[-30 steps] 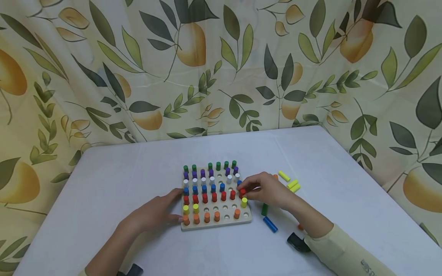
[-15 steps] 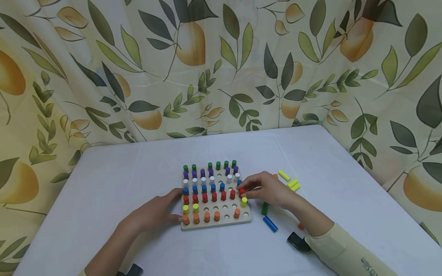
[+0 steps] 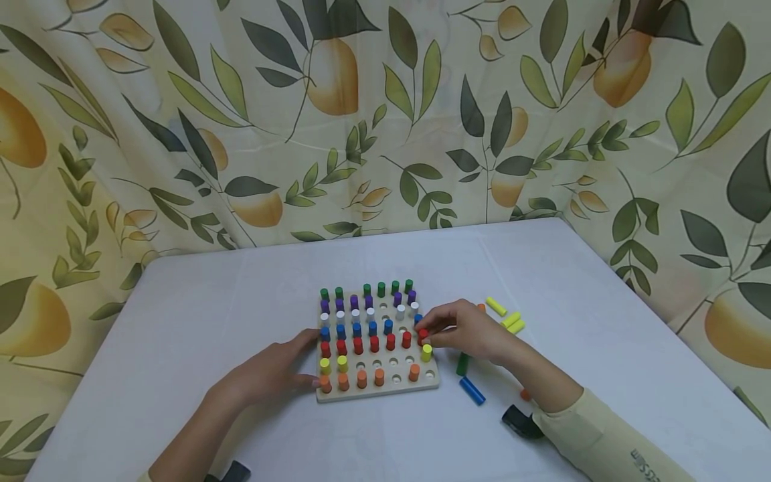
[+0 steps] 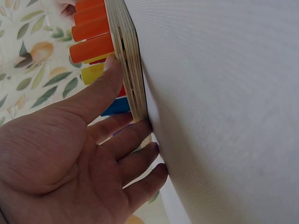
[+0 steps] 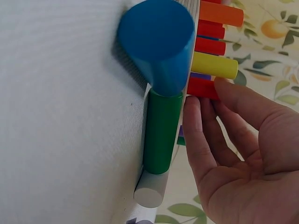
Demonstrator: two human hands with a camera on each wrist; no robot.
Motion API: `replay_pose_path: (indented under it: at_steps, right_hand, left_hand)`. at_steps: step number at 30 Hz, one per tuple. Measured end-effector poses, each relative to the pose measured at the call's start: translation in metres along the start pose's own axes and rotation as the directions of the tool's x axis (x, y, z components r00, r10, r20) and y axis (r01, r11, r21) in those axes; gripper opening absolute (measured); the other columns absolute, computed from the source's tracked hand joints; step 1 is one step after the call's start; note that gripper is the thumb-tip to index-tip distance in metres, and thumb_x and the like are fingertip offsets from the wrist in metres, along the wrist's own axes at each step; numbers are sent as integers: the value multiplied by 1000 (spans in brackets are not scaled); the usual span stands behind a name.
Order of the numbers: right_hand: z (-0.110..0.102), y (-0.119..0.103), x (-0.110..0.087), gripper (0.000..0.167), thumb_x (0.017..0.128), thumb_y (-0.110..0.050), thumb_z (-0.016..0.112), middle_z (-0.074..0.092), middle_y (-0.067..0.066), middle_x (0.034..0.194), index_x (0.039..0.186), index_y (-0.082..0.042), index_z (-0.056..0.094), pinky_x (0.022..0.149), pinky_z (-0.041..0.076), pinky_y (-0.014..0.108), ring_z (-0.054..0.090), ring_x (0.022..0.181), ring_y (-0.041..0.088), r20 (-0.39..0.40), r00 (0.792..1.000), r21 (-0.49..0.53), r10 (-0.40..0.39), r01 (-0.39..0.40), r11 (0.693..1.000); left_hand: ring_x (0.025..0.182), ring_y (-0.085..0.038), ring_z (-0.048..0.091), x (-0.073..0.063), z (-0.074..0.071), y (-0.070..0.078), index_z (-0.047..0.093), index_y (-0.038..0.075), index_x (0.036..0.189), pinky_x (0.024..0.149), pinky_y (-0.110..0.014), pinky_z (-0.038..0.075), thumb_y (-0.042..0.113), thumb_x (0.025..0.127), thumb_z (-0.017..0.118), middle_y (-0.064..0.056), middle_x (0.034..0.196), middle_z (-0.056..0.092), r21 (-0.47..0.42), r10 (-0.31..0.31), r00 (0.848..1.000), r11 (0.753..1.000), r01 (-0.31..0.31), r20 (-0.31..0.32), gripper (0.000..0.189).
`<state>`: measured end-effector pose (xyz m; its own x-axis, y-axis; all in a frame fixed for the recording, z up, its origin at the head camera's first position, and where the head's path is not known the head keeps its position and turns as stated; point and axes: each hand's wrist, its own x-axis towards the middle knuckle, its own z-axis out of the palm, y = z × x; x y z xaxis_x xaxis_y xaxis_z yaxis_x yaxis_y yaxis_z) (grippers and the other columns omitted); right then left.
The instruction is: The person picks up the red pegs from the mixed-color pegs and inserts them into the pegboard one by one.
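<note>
A wooden pegboard (image 3: 385,390) lies on the white-covered table, with rows of green, purple, white, blue, red, yellow and orange pegs standing in it. At the right end of the red row, my right hand (image 3: 472,331) pinches a red peg (image 5: 203,87) between thumb and fingers. A yellow peg (image 3: 426,353) stands just in front of it. My left hand (image 3: 271,368) rests along the board's left edge, its thumb at the corner beside an orange peg (image 4: 92,48). Its other fingers, loosely spread, touch the board's side and the tabletop. Several holes in the board show bare.
Right of the board lie loose pegs: a blue peg (image 3: 472,391), a green peg (image 3: 462,365), yellow pegs (image 3: 496,307) and orange ones (image 3: 525,395). A white peg (image 5: 152,189) lies behind the green one. A fruit-patterned curtain (image 3: 373,167) hangs behind the table.
</note>
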<state>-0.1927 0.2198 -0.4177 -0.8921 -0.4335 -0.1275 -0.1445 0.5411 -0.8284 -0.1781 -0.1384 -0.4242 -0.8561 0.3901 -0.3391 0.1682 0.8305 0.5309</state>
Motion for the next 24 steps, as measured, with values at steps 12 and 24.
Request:
replay_pose_path:
  at_steps: [12,24]
  right_hand:
    - [1,-2,0,20,95,-5,75,73,-2,108,112,-14,79,89,58,36,64,102,24,-5,1000,-12,6,-6,1000]
    - [1,-3,-1,20,94,-4,75,73,-1,107,112,-13,78,87,58,36,64,101,24,-16,1000,-15,-2,2,1000]
  left_hand:
    - [141,-43,44,0,1,-1,39,17,159,105,-65,44,35,86,86,-13,158,45,12,-10,1000,1000,10,-2,89]
    - [142,-42,43,-1,1,0,39,18,159,105,-63,44,33,86,86,-12,158,45,3,5,1000,1000,-5,-2,88]
